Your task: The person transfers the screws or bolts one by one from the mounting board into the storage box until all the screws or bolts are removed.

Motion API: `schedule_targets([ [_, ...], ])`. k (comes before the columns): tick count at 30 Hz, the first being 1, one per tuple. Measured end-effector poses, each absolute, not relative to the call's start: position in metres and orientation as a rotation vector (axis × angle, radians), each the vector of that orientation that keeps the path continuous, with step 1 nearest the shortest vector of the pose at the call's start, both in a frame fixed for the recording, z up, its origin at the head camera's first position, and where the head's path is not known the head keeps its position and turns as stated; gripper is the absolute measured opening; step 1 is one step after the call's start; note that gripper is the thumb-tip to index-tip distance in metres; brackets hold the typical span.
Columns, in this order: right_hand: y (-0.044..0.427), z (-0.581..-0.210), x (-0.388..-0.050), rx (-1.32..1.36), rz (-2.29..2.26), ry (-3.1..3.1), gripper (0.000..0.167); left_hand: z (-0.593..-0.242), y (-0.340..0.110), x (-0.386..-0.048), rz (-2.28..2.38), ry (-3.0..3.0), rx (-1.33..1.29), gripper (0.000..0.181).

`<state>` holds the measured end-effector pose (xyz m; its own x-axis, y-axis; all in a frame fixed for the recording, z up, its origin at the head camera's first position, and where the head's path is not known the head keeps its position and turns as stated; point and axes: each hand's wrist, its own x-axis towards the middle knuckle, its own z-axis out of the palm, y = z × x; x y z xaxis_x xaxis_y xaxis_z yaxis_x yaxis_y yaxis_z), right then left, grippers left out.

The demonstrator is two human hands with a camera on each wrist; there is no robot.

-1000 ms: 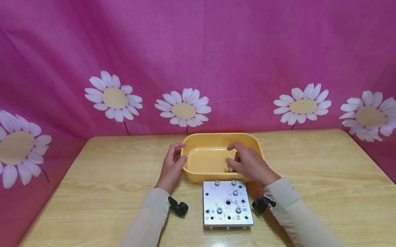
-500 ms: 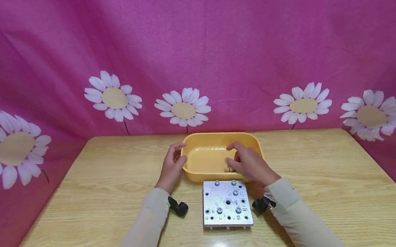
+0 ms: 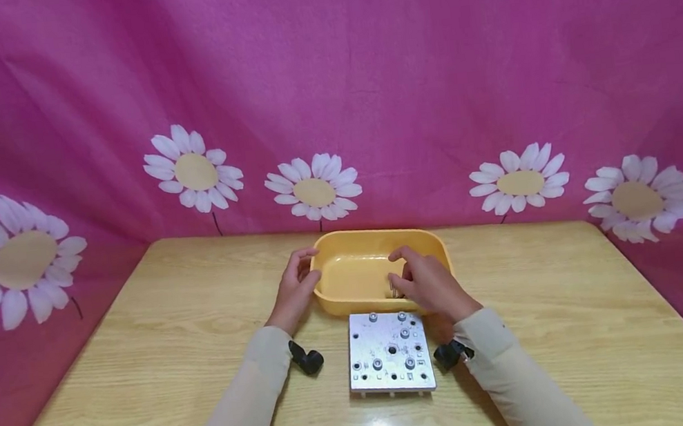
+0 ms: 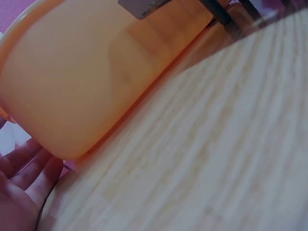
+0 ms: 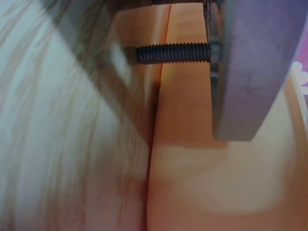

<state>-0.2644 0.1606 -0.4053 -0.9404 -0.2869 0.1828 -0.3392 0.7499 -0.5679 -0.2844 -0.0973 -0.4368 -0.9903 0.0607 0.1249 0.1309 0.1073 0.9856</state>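
Observation:
A yellow plastic tub point(image 3: 351, 304) stands on the table, its long side facing me. At its left end my left hand point(image 3: 290, 291) holds the rim, thumb near the front and fingers round the outer wall; in the left wrist view the fingers point(image 4: 29, 168) lie against that wall. My right hand point(image 3: 433, 283) reaches into the tub's right half, with thumb and index finger apart. Beside the thumb small metal screws point(image 3: 395, 289) show, partly hidden by the hand. In front of the tub is a square metal plate point(image 3: 371, 345) with holes and several socket-head bolts point(image 3: 377, 364) in it.
Threaded bolt shanks point(image 5: 173, 53) stick out below the plate and hold it off the wooden table point(image 3: 202, 311). A pink curtain point(image 3: 404, 95) with daisies hangs behind the table. Black wrist cameras point(image 3: 310, 362) sit beside the plate, under both wrists.
The view has shifted very slightly. Both hands, the tub and the plate stay where they were.

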Motion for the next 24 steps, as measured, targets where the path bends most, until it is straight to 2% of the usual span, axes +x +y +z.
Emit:
schedule_targets([
  [5,0.161,-0.408,-0.263,0.511,0.956,-2.848,0.037,-0.43,-0.096,-0.278,-2.054,-2.294,-0.223,0.044],
  [12,0.161,-0.409,-0.262,0.507,0.952,-2.839,0.036,-0.451,-0.097,-0.292,-2.047,-2.274,-0.203,0.041],
  [24,0.16,-0.408,-0.264,0.513,0.941,-2.837,0.035,-0.455,-0.095,-0.294,-2.01,-2.213,-0.213,0.039],
])
